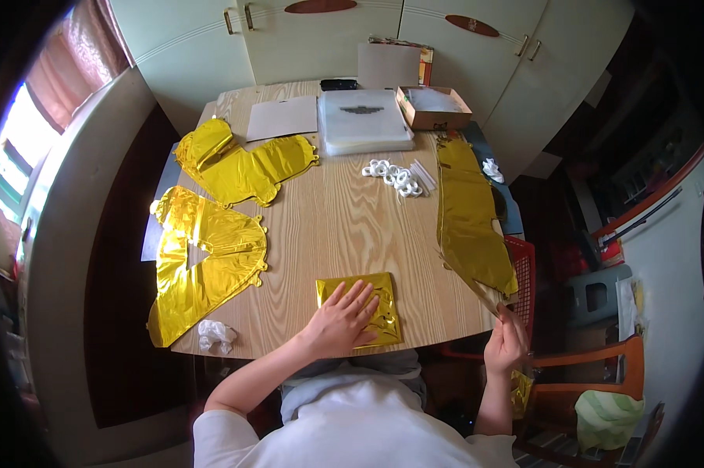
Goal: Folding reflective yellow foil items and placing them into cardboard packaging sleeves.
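Observation:
My left hand [343,316] lies flat with fingers spread on a folded gold foil square [387,312] at the table's near edge. At the right edge, my right hand [508,342] pinches the near lower corner of a long, flat gold foil balloon [473,214]. The rest of that balloon stretches away along the table's right side. Two more uninflated foil balloons lie on the left: a bright, curved one [211,257] nearer me and a crumpled one [247,168] beyond it.
Beyond the middle are small white ribbon rolls [399,178], pale straws [424,175], a stack of clear plastic bags [364,129] and a cardboard box [434,119]. Crumpled white tissue [215,335] sits near left. A red basket [522,285] and a wooden chair [578,359] stand right.

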A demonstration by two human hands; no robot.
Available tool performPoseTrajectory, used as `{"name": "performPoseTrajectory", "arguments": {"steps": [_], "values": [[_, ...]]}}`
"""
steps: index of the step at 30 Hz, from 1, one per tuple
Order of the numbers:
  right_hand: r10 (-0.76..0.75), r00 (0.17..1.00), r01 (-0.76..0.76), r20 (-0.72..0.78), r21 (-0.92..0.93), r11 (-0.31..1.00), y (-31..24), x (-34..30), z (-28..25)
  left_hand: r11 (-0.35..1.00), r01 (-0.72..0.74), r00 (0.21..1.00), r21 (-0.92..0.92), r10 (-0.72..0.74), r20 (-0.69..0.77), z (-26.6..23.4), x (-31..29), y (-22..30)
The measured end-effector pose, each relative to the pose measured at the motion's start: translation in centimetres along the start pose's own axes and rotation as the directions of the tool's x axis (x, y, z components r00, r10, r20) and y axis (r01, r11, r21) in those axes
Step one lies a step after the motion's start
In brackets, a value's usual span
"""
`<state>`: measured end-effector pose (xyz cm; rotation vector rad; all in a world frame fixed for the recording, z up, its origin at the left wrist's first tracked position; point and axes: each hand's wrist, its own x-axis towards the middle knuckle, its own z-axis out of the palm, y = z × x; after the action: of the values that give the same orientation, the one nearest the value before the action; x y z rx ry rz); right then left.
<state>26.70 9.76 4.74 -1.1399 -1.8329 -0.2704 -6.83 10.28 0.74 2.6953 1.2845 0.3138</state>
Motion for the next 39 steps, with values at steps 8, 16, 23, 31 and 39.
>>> {"name": "performPoseTrajectory", "arguments": {"steps": [8, 16, 23, 31, 39], "values": [[0.058, 0.997, -0.054, -0.042, 0.080, 0.995, -1.8, 1.2, 0.8, 0.996, 0.050, 0.991, 0.069, -0.058, 0.117, -0.4, -2.9, 2.8], [0.465, 0.881, -0.438, 0.088, 0.527, 0.728, -1.6, 0.8, 3.9, 0.984, 0.035, 0.999, 0.175, -0.042, 0.034, 0.3, -6.1, 3.8], [0.551, 0.695, -0.704, 0.462, 0.592, 0.391, -0.1, 0.1, 9.0, 0.806, 0.281, 0.959, -0.521, -0.209, 0.193, -5.6, -9.3, 2.6], [0.218, 0.668, -0.547, 0.712, 0.270, 0.793, -4.8, -0.9, 11.5, -0.685, -0.018, 0.726, -0.728, -0.510, 0.462, -7.3, -10.8, -1.5], [0.068, 0.577, -0.247, 0.814, 0.094, 0.964, -6.3, 1.4, 11.4, -0.824, -0.026, 0.665, -0.566, -0.437, 0.606, -1.3, -5.4, -2.8]]}}
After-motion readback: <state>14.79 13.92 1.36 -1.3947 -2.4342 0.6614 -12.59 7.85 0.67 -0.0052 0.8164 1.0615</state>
